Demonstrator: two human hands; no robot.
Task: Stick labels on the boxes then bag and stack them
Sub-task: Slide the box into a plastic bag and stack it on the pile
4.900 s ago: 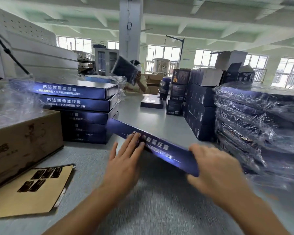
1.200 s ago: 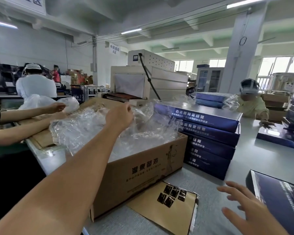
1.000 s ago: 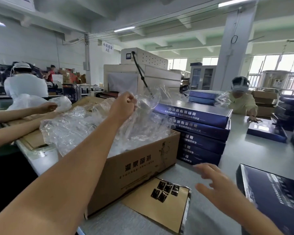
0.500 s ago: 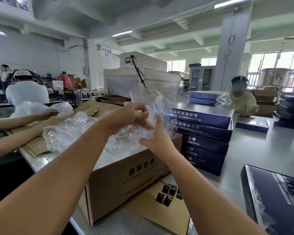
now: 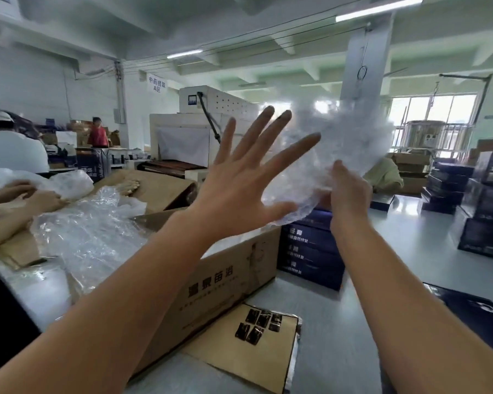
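Bagging starts: right hand (image 5: 350, 191) apparently pinches the blurred clear bag (image 5: 347, 132), left hand (image 5: 239, 191) splayed wide beside that grip to part its mouth.

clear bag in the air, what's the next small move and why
Probably pinch an edge of the clear bag with the left hand and open its mouth: only the right hand grips it, the left is spread open, and the dark box lies unbagged.
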